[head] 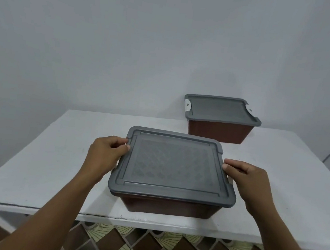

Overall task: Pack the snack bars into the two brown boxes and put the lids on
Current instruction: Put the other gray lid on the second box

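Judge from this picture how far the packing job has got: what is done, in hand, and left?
Done: the far box sits closed under the far lid. In hand: the left hand and right hand grip opposite edges of the near lid, lying on the near box. Left: probably only pressing it home. What is inside is hidden.

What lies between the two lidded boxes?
Nothing: head view shows only bare white tabletop between the near grey-lidded brown plastic box and the far brown box.
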Motion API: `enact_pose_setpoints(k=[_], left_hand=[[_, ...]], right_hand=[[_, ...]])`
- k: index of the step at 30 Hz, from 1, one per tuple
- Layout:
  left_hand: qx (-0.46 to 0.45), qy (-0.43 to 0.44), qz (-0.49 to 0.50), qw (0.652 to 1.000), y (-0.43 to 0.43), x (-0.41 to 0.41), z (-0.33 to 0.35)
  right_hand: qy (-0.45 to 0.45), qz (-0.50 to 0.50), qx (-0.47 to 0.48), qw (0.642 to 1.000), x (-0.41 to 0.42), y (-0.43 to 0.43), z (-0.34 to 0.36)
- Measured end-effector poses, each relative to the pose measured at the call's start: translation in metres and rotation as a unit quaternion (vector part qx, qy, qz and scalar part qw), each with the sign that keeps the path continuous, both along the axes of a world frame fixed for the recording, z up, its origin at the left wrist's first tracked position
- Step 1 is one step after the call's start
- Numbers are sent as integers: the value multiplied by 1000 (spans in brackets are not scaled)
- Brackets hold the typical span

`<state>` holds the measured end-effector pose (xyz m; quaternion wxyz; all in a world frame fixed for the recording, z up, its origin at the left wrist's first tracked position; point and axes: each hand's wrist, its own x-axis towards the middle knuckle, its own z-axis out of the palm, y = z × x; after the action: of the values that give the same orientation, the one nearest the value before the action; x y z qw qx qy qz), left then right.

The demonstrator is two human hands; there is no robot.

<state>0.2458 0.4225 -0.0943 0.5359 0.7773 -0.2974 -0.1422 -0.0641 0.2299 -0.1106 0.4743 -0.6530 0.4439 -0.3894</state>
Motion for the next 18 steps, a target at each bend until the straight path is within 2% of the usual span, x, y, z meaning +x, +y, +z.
enact_pose_setpoints(k=[6,10,13,18], left_hand=[[2,39,-14,999,1,3,-8],[-2,34,-25,999,4,2,-15],[1,39,-25,999,4,3,-16],[-63,155,6,986,7,6,-24]], right_hand=[[70,-5,-48,996,3,0,-1],[103,-12,-57,993,2,2,0],[66,-6,-22,998,2,2,-2],[-18,5,73,997,3,4,-10]])
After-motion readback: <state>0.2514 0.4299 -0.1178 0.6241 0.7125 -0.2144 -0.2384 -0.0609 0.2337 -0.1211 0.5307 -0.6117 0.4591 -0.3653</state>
